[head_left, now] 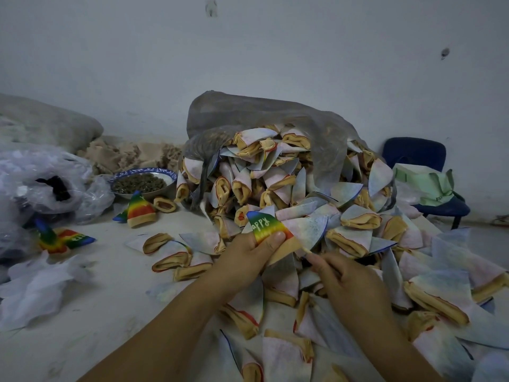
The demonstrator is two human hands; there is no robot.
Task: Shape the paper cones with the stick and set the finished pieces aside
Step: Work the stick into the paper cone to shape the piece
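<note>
Our left hand (248, 257) pinches one rainbow cone (268, 230) just in front of the heap (275, 175), its long axis slanting from the tip, up and to the left, down to the tan open mouth, which faces our right hand (347, 274). That hand, the nearer to the mouth, grips one stick (306, 250) whose end sits at the opening. We count at least three finished rainbow cones (140, 208) well apart to the left; those in the heap are too many to count.

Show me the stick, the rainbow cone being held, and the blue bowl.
stick (307, 250), head view, its exposed pale end.
rainbow cone (265, 226), head view, its printed rainbow face.
blue bowl (147, 170), head view, its far patterned rim.
</note>
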